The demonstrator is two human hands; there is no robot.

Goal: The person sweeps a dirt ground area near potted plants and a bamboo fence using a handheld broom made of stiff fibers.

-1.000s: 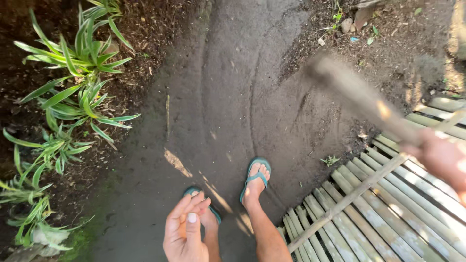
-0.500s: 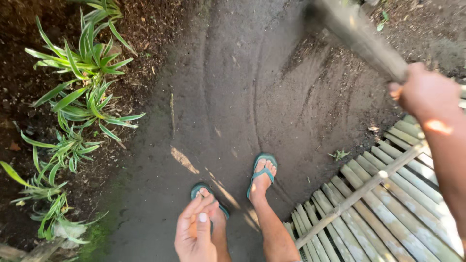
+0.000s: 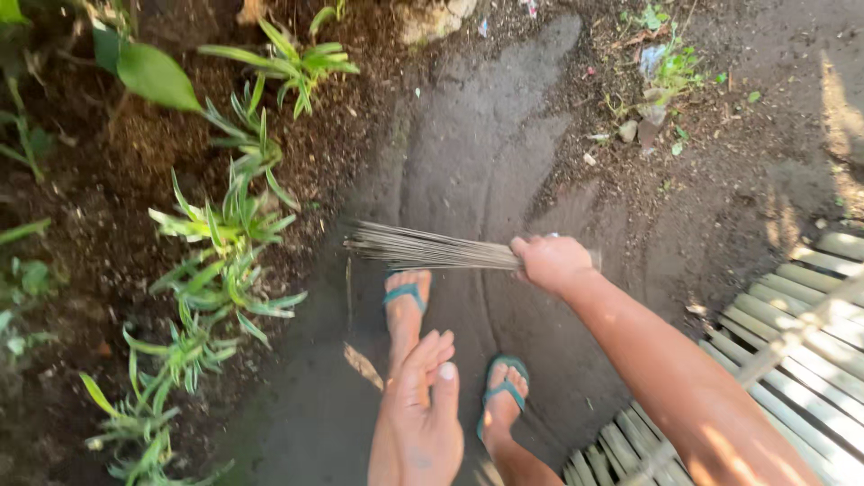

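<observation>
Two bare hands fill the near part of my view. My left hand (image 3: pixel 421 423) hangs lowest, palm turned up, fingers loosely together and slightly curled, holding nothing. Just beyond it my feet stand in teal rubber flip-flops (image 3: pixel 407 294) on dark, damp, packed soil (image 3: pixel 477 153), which is smooth and marked with long curved streaks. At the lower right lies a slatted bamboo platform (image 3: pixel 814 360) of pale, rounded strips set side by side, with a thin crosspiece running over them.

My right hand (image 3: pixel 551 261) reaches in from the right, its fingers wrapped tight around a stiff broom of thin pale-brown sticks (image 3: pixel 423 249). The bundle lies almost level above the soil, its splayed, wiry tips pointing left, over the foot that stands farther forward.

To the left grows a row of small plants with narrow, pointed green-and-cream leaves (image 3: pixel 225 270), rooted in crumbly reddish-brown mulch (image 3: pixel 135 144). Farther off, a broad smooth green leaf (image 3: pixel 157 76) hangs at the upper left. At the far top right, small grey stones (image 3: pixel 627 131) and scraps of litter sit among low weeds on rougher ground.
</observation>
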